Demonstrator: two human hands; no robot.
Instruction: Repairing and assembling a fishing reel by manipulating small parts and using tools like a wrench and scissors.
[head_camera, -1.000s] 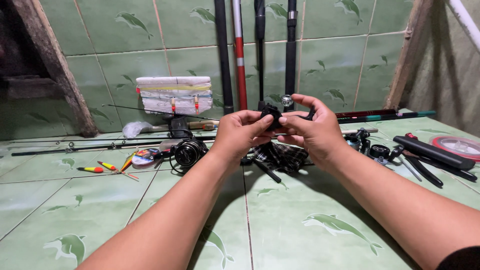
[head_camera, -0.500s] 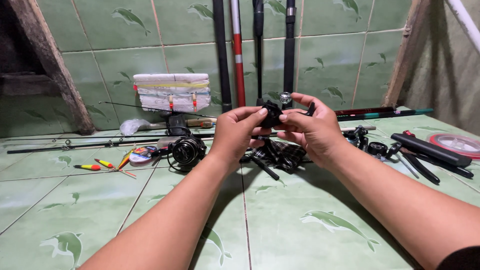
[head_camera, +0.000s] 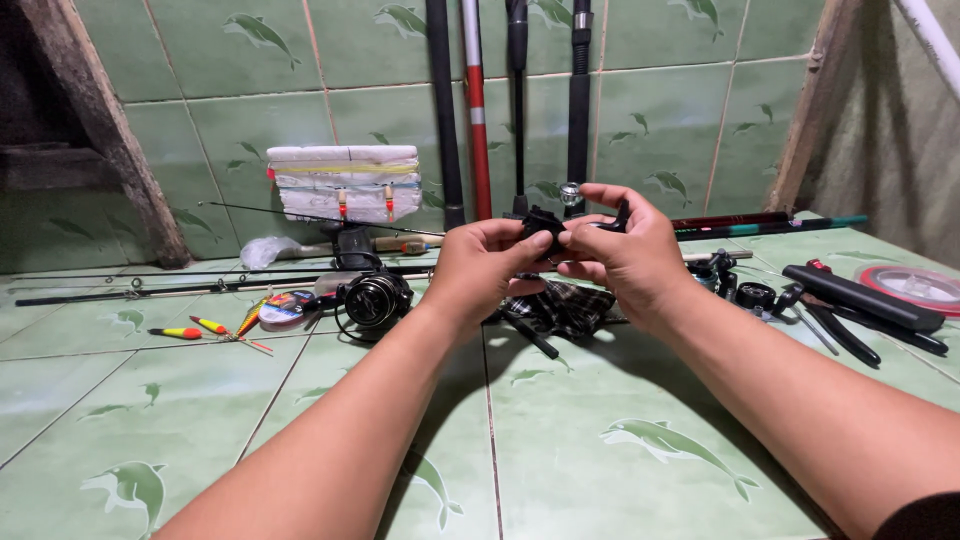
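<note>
The floor (head_camera: 620, 470) is green tile printed with dolphins, and the same tile covers the wall (head_camera: 250, 90) behind; a rough wooden post (head_camera: 110, 140) leans at the left and a pale curtain (head_camera: 890, 130) hangs at the right. Above the floor, both hands are raised and pressed together around a small black reel (head_camera: 545, 225): the left hand (head_camera: 480, 270) pinches its near side and the right hand (head_camera: 625, 255) wraps the other, fingers clenched on it. The reel's long axis cannot be told, since the fingers cover most of it; a silver knob (head_camera: 571, 192) shows just above it. Directly under the reel lies a checked cloth (head_camera: 560, 305). Left of the cloth sits one black spinning reel (head_camera: 372, 298), and beyond that three bright floats (head_camera: 205, 328) and one long rod (head_camera: 170, 290) lying flat. Right of the cloth are black pliers (head_camera: 840, 335), a black tube (head_camera: 860, 297) and a red line spool (head_camera: 915, 287). Beyond the cloth, four rods (head_camera: 478, 110) stand upright against the wall, with one white foam block (head_camera: 342, 183) to their left.
</note>
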